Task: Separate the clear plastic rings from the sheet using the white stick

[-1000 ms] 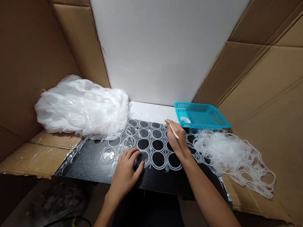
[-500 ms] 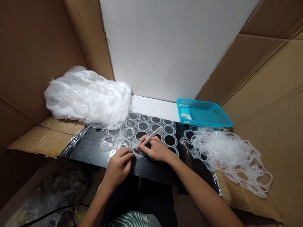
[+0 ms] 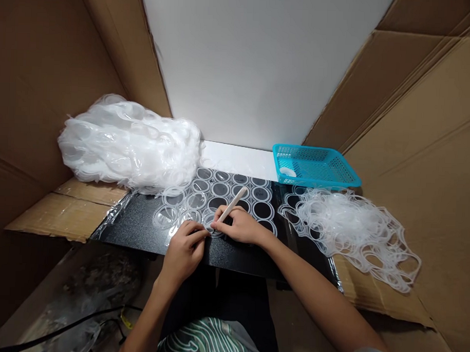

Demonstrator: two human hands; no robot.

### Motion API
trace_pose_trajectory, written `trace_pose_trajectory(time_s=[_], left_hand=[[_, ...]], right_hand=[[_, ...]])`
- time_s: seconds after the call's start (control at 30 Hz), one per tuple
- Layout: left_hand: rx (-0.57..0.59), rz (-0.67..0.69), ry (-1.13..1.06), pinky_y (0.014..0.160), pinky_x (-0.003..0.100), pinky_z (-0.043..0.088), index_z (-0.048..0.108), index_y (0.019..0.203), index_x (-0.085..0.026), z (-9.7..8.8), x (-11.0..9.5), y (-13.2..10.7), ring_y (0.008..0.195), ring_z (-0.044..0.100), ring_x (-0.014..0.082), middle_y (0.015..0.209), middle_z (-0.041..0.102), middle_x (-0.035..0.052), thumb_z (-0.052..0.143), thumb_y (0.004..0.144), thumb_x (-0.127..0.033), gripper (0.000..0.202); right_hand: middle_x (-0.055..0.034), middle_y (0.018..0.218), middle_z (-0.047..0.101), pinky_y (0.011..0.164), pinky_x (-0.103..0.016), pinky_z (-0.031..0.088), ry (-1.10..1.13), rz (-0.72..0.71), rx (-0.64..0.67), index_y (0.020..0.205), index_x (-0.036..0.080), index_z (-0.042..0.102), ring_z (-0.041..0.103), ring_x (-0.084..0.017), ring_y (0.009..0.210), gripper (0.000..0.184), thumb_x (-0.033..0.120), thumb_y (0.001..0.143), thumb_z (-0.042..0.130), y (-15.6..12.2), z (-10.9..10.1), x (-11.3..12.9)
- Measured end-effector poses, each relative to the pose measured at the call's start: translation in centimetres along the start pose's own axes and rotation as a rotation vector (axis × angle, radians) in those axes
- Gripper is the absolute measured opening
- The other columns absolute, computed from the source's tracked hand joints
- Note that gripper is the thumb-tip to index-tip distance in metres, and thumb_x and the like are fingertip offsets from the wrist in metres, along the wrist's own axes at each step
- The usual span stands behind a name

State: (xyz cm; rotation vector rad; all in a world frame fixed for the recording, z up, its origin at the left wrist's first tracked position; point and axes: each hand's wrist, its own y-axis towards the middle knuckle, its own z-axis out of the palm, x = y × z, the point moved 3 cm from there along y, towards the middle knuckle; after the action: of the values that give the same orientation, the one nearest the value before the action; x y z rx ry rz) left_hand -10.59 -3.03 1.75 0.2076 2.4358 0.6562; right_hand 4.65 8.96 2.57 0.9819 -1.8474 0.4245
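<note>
A clear plastic sheet (image 3: 220,190) with rows of pale-rimmed circles lies on the black tabletop (image 3: 136,229). My right hand (image 3: 239,225) is closed round a slim white pen-shaped tool (image 3: 234,204), which leans up to the right. Its tip is at a circle near the sheet's front edge and is too small to make out. My left hand (image 3: 185,246) is closed, with thumb and fingertips together at the front edge of that same circle. Part of the sheet under both hands is hidden.
A big heap of clear plastic sheets (image 3: 131,146) stands at the left. A blue basket (image 3: 316,168) holding a small white ring-like piece (image 3: 287,171) is at the back right. Cut-out plastic webbing (image 3: 345,221) piles up at right. Cardboard walls (image 3: 413,136) flank the table.
The view has tilted slightly, so things sit a little higher. The pen-shaped tool stands a bit more upright, and its tip has shifted slightly left along the circle. Both hands keep their grip.
</note>
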Motion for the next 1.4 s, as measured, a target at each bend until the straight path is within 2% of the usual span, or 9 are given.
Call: trace_pose_trajectory(time_s=[0.17,0.33,0.7,1.03,1.13,1.23,1.3,1.4], left_hand=[[0.015,0.015,0.004,0.082,0.032,0.053,0.078,0.094,-0.021,0.0,-0.1,0.1,0.092,0.064,0.0198,0.096,0.071,0.0048,0.054,0.09,-0.003,0.03],[0.053,0.048,0.007,0.082,0.033,0.052,0.078,0.098,-0.023,0.0,-0.2,0.1,0.094,0.063,0.0208,0.097,0.072,0.0043,0.054,0.093,-0.005,0.03],[0.076,0.003,0.009,0.082,0.036,0.053,0.079,0.097,-0.025,0.0,-0.1,0.1,0.094,0.062,0.0217,0.098,0.072,0.0045,0.054,0.093,-0.008,0.03],[0.088,0.006,-0.003,0.082,0.035,0.051,0.078,0.096,-0.022,0.0,0.0,0.3,0.094,0.061,0.021,0.097,0.071,0.0046,0.054,0.094,-0.007,0.028],[0.12,0.012,-0.012,0.083,0.035,0.051,0.079,0.1,-0.024,0.0,0.0,0.3,0.096,0.059,0.0217,0.099,0.071,0.0047,0.054,0.094,-0.007,0.03],[0.151,-0.004,-0.025,0.084,0.037,0.051,0.08,0.101,-0.026,0.0,0.0,0.4,0.098,0.058,0.0225,0.1,0.07,0.0049,0.054,0.095,-0.009,0.032],[0.166,-0.036,-0.032,0.085,0.038,0.051,0.079,0.099,-0.026,-0.1,-0.1,0.5,0.098,0.058,0.023,0.1,0.069,0.0053,0.054,0.095,-0.01,0.03],[0.207,-0.08,-0.026,0.088,0.04,0.051,0.078,0.096,-0.025,-0.2,-0.1,0.4,0.101,0.058,0.0244,0.103,0.069,0.0057,0.054,0.095,-0.012,0.028]], right_hand=[[0.0005,0.09,0.072,0.092,-0.031,0.045,-0.068,-0.031,0.025,0.09,0.023,0.067,0.065,-0.018,0.09,0.012,0.033,0.096,0.068,-0.2,0.0,0.3],[0.0004,0.089,0.073,0.089,-0.029,0.046,-0.071,-0.061,0.024,0.09,0.022,0.068,0.065,-0.017,0.086,0.013,0.033,0.098,0.066,-0.4,0.1,0.1],[-0.0003,0.09,0.074,0.091,-0.031,0.048,-0.07,-0.04,0.027,0.093,0.023,0.069,0.067,-0.019,0.089,0.013,0.034,0.098,0.066,-0.4,0.1,0.3],[-0.0004,0.092,0.074,0.089,-0.031,0.048,-0.111,-0.071,0.037,0.092,0.022,0.069,0.067,-0.018,0.089,0.012,0.032,0.099,0.065,-0.4,0.0,0.4],[-0.0019,0.095,0.074,0.085,-0.03,0.049,-0.138,-0.147,0.08,0.095,0.022,0.071,0.067,-0.018,0.088,0.013,0.03,0.1,0.062,-0.5,-0.1,0.6],[-0.0037,0.102,0.076,0.091,-0.033,0.05,-0.215,-0.291,0.134,0.104,0.023,0.073,0.068,-0.02,0.097,0.018,0.028,0.104,0.056,-0.9,0.0,0.8],[-0.0051,0.107,0.077,0.095,-0.036,0.05,-0.296,-0.37,0.124,0.11,0.024,0.073,0.069,-0.021,0.102,0.021,0.03,0.106,0.054,-1.2,0.3,0.7],[-0.0077,0.106,0.078,0.09,-0.038,0.051,-0.452,-0.468,0.049,0.112,0.022,0.073,0.071,-0.023,0.097,0.023,0.03,0.108,0.052,-1.6,1.0,0.4]])
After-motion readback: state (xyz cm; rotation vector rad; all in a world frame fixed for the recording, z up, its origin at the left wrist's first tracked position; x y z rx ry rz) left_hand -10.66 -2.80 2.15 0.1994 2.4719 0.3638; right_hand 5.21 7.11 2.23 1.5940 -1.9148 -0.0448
